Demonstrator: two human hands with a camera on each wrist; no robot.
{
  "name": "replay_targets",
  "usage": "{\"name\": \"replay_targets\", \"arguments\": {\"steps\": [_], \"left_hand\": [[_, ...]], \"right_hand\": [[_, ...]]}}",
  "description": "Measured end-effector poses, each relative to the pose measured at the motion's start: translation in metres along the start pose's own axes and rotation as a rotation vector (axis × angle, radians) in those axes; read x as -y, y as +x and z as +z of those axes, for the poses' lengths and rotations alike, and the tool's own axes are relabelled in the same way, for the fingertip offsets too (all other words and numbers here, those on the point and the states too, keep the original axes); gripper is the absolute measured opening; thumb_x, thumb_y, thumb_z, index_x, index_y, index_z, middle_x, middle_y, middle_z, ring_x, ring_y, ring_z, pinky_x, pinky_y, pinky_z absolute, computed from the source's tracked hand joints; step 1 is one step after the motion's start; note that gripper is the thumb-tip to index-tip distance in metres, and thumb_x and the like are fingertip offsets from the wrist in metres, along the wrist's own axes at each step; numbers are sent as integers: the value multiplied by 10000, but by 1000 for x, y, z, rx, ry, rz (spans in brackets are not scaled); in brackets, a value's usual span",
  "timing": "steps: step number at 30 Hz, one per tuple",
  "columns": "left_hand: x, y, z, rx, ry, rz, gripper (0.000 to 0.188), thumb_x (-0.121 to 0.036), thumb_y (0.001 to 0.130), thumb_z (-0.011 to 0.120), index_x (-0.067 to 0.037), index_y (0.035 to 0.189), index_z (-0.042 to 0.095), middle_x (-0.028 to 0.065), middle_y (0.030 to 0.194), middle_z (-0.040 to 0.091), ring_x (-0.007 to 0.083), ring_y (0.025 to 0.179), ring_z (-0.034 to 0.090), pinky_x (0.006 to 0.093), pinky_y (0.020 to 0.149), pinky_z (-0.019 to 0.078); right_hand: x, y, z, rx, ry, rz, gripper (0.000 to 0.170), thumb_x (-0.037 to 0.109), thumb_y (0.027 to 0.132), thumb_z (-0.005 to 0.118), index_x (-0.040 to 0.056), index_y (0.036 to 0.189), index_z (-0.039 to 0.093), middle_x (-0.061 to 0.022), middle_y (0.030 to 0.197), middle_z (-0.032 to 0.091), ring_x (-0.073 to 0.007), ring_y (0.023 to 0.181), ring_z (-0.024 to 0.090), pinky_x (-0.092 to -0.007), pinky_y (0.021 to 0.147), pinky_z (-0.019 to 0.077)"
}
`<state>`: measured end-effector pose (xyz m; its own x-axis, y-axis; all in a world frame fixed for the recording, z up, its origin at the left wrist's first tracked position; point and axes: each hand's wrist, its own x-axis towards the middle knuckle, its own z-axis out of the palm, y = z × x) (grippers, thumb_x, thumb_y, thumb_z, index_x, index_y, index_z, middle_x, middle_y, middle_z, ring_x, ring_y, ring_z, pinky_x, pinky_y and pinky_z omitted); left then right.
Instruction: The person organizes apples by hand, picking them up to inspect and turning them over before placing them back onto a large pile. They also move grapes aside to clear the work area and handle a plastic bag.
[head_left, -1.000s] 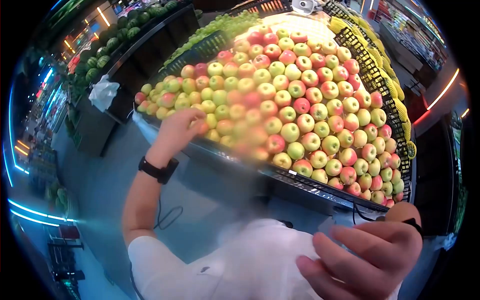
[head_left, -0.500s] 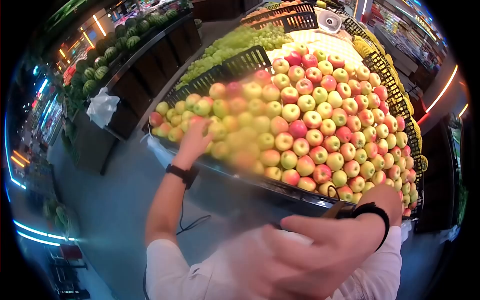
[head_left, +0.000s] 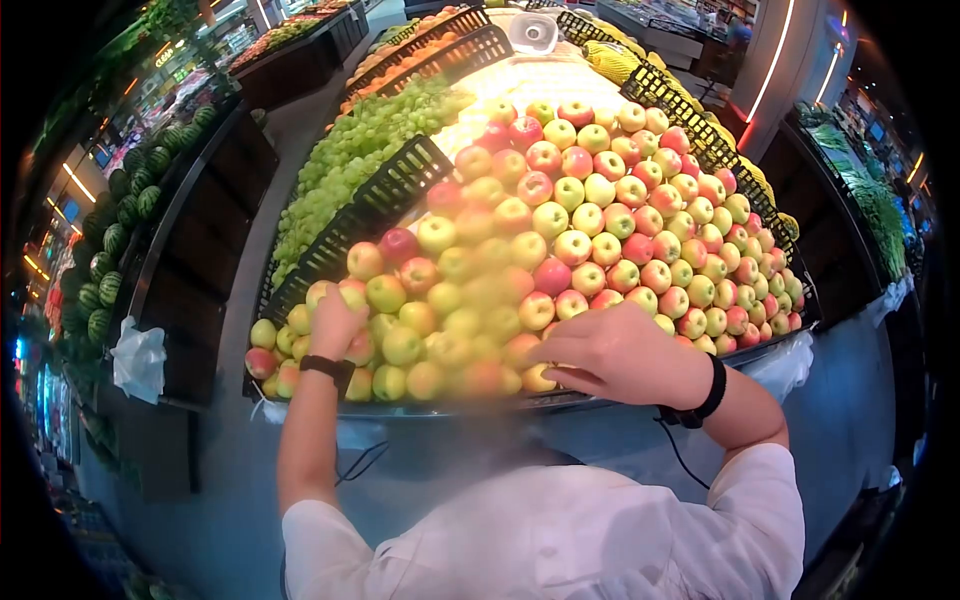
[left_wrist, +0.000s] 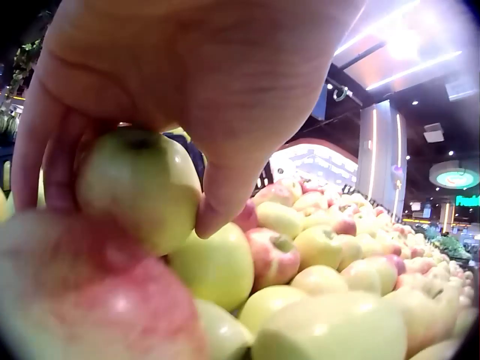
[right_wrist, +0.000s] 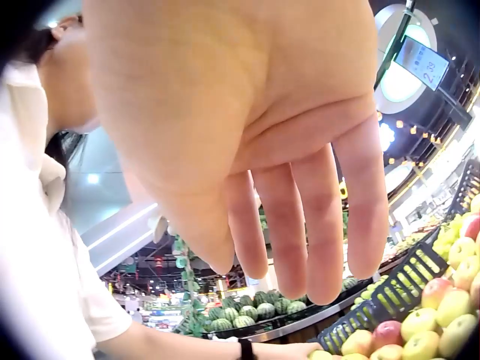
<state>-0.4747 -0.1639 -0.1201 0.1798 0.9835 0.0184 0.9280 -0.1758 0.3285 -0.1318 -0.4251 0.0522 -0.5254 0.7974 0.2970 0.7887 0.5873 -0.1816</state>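
so, l hand (head_left: 337,325) grips smooth, rounded yel-green apple (left_wrist: 141,186)

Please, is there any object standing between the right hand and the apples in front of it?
No, nothing visible stands between the right hand and the apples, though the head view is partly blurred near the fingers.

Right grip (head_left: 630,355) moved from before shirt (head_left: 600,530), now by front apples (head_left: 538,378)
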Motion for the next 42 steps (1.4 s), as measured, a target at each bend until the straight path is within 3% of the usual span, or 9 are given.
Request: {"name": "replay_targets", "arguments": {"steps": [8, 13, 21, 28, 29, 32, 36, 40, 42], "left_hand": [[-149, 38, -102, 16, -272, 365, 732, -293, 757, 821, -14, 1308, 428, 253, 1138, 650, 374, 1056, 661, 399, 914, 515], [-232, 115, -112, 28, -221, 487, 747, -287, 742, 826, 11, 1309, 442, 265, 1118, 664, 336, 999, 689, 399, 881, 534], [-310, 205, -90, 19, -176, 600, 714, -322, 776, 826, -24, 1316, 468, 205, 1155, 657, 294, 1043, 666, 369, 904, 518], [-297, 291, -40, -17, 76, 514, 646, -333, 721, 831, -86, 1230, 517, 205, 1138, 654, 408, 1038, 649, 471, 895, 523], [-283, 314, -11, -97, 177, 670, 648, -341, 717, 838, -118, 1239, 523, 189, 1161, 639, 402, 1065, 637, 485, 897, 528], [-292, 308, 3, -96, 345, 595, 641, -242, 717, 845, -157, 1268, 528, 170, 1229, 601, 396, 1146, 587, 510, 926, 518], [-291, 328, 16, -92, 221, 667, 719, -147, 705, 834, -164, 1345, 507, 172, 1237, 597, 408, 1132, 589, 486, 980, 495], [-279, 361, 18, 191, -193, 790, 760, -59, 730, 782, -71, 1429, 484, 200, 1308, 609, 317, 1148, 617, 415, 984, 491], [-274, 362, 14, 239, -261, 690, 764, -26, 749, 762, -52, 1457, 477, 186, 1291, 635, 267, 1137, 634, 380, 971, 495]], "right_hand": [[-60, -28, 0, -78, 258, 316, 178, 229, 886, 701, 120, 1022, 733, -58, 878, 714, -278, 748, 678, -360, 639, 535], [-91, -61, -1, -171, 374, 516, 189, 89, 873, 727, 42, 1056, 727, -98, 930, 742, -217, 801, 721, -310, 703, 567], [-107, -100, 17, -268, 433, 703, 190, 59, 886, 713, 45, 1074, 733, -84, 949, 751, -199, 783, 709, -287, 681, 566], [-105, -62, 27, -302, 521, 727, 185, 78, 900, 698, 55, 1079, 737, -78, 929, 748, -180, 771, 698, -291, 691, 555], [-108, -54, 26, -277, 468, 690, 187, 91, 903, 693, 61, 1082, 737, -78, 927, 748, -180, 783, 704, -286, 701, 554], [-110, -52, 27, -285, 586, 693, 188, 98, 906, 687, 59, 1084, 736, -69, 926, 750, -177, 807, 711, -282, 695, 554], [-110, -56, 37, -341, 623, 796, 190, 132, 916, 692, 47, 1084, 718, -106, 910, 724, -217, 747, 694, -304, 672, 551], [-112, -66, 37, -339, 679, 842, 194, 134, 933, 680, 44, 1101, 718, -100, 946, 739, -204, 772, 703, -294, 702, 562], [-114, -68, 38, -366, 676, 854, 189, 135, 937, 678, 46, 1098, 718, -89, 955, 744, -194, 784, 707, -295, 706, 564]]}}
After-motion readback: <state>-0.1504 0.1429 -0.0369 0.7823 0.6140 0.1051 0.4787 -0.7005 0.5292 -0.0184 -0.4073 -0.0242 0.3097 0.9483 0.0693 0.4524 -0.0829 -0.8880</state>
